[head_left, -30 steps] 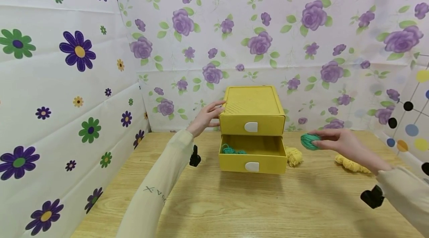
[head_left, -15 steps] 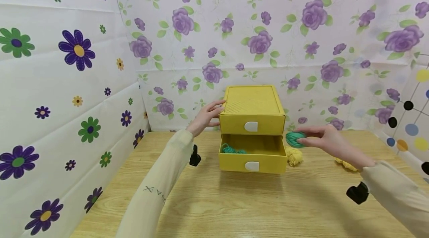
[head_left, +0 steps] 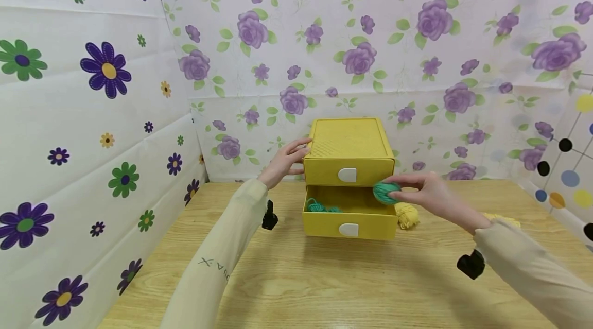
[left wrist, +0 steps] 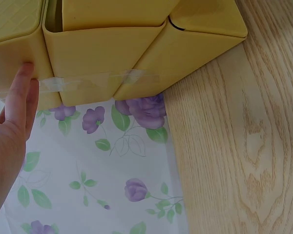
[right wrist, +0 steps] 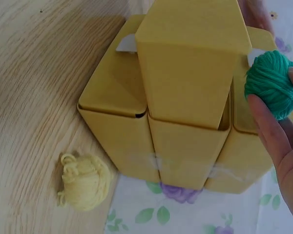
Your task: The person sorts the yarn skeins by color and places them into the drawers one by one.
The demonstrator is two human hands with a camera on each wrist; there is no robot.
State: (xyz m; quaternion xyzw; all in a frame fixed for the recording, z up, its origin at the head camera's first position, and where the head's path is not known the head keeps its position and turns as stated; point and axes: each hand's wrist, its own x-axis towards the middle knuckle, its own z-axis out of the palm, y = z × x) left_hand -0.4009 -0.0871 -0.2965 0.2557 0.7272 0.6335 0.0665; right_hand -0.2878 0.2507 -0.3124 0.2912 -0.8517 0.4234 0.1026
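My right hand (head_left: 431,192) pinches a ball of green yarn (head_left: 384,192) between thumb and fingers, over the right end of a pulled-out drawer (head_left: 319,225). Close up in the right wrist view, the wound strands of the ball show beside the yellow drawer unit. The drawer belongs to this yellow drawer unit (head_left: 349,136) and holds more green yarn (head_left: 317,206) at its left end. My left hand (head_left: 283,163) rests with extended fingers against the unit's left side, near the top; in the left wrist view a fingertip touches the yellow wall (left wrist: 34,53).
A yellow yarn ball (head_left: 406,215) lies on the wooden table (head_left: 352,288) right of the drawer unit. More yellow yarn (head_left: 505,219) shows behind the right forearm. A flowered cloth wall (head_left: 287,61) stands right behind the unit, another on the left.
My right hand has moved left with the green yarn ball, from beside the drawer unit to over the pulled-out drawer. My left hand stays on the unit's side.
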